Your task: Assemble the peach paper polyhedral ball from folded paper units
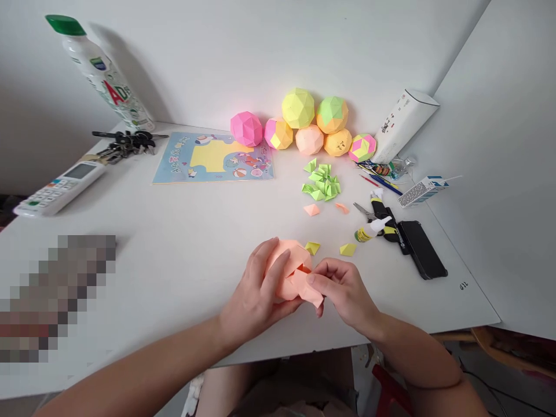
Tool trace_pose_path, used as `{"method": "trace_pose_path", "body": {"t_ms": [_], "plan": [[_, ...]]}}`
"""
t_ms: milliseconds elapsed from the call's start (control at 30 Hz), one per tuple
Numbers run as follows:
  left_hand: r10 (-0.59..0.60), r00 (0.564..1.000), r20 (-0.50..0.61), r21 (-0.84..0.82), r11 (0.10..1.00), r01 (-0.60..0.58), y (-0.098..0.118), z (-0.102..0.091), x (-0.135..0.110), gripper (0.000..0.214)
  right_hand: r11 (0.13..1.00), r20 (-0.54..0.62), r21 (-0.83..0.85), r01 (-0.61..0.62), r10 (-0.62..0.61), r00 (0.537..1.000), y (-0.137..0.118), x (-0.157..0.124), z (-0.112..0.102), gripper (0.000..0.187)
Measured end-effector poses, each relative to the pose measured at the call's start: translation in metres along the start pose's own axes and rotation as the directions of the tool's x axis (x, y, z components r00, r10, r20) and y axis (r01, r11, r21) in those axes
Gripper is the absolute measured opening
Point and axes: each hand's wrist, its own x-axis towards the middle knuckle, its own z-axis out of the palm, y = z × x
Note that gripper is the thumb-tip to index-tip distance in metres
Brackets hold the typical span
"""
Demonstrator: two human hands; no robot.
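Observation:
A peach folded-paper ball [289, 258] with an opening in its near right side is held over the front of the table. My left hand [258, 284] wraps round the ball from the left, fingers spread over its top and thumb below. With thumb and fingers, my right hand [345, 289] pinches a peach paper flap [307, 288] at the ball's right side. Whether the flap is joined to the ball I cannot tell. Just beyond lie two yellow folded-paper pieces [347, 249]. Farther back are two peach pieces [311, 209] and a heap of green folded-paper pieces [324, 182].
Several finished paper balls [297, 108] line the wall. To the right are a glue bottle [369, 229], scissors [365, 211], a phone [422, 249] and a small carton [421, 192]. A paper pad [174, 159], remote control [61, 188] and tall bottle [102, 72] stand or lie left.

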Motion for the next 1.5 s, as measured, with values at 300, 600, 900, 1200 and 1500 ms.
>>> {"method": "trace_pose_path", "body": {"t_ms": [300,600,900,1200,1500], "plan": [[-0.017,1.000,-0.003,-0.012,1.000,0.017,0.0008,0.0016,-0.0030,0.074,1.000,-0.017,-0.015,-0.015,0.015,1.000,-0.0008,0.0022,0.0009,0.020],[-0.045,0.999,-0.006,-0.017,0.999,0.045,0.0010,0.0036,-0.0066,0.079,0.999,-0.013,-0.027,-0.022,0.022,1.000,-0.0008,0.0030,0.0008,0.019],[-0.050,0.999,0.004,-0.022,0.998,0.050,0.0004,0.0037,-0.0079,0.080,0.999,-0.010,-0.029,-0.026,0.025,1.000,-0.0019,0.0039,0.0016,0.020],[-0.073,0.997,0.012,-0.033,0.997,0.073,-0.0002,0.0034,-0.0079,0.081,0.999,0.003,-0.028,0.018,-0.018,1.000,-0.0018,0.0039,0.0015,0.020],[-0.080,0.997,0.014,-0.034,0.996,0.080,0.0006,0.0037,-0.0080,0.080,0.997,0.003,-0.067,0.044,-0.044,0.999,-0.0011,0.0024,0.0010,0.018]]}}
